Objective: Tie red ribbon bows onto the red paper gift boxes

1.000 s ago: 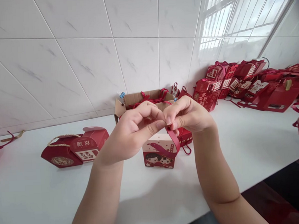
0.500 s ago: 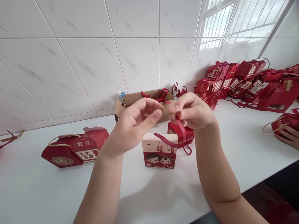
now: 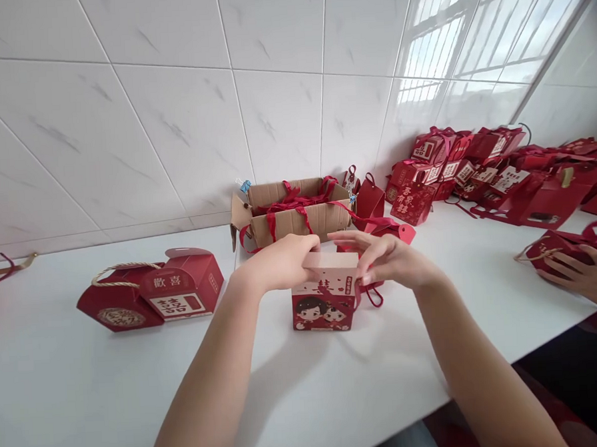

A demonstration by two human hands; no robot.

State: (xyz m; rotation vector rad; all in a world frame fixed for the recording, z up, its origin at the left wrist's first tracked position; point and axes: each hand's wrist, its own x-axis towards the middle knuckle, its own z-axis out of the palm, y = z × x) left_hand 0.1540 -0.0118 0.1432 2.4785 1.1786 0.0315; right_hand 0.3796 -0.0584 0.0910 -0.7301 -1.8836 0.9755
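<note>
A small upright gift box (image 3: 320, 314), cream above and red below with two cartoon faces, stands on the white table. My left hand (image 3: 288, 261) grips its upper left corner, some of its fingertips hidden behind the box. At the upper right edge is my right hand (image 3: 393, 258), one finger stretched over the top while lower fingertips close on a dark red ribbon (image 3: 357, 297) running down the side. Behind the right hand, partly covered, sits another red box (image 3: 386, 229) with a ribbon loop below it.
Behind stands an open cardboard box (image 3: 288, 225) of red ribbons, clipped at its corners. A red box with a rope handle (image 3: 181, 283) lies left. Many red gift boxes (image 3: 440, 166) are piled right. Another person's hand (image 3: 586, 275) rests on a box at the right edge.
Both hands have come down from above the box to its top edges. My left hand has taken hold of the box, and the ribbon has dropped along its right side.
</note>
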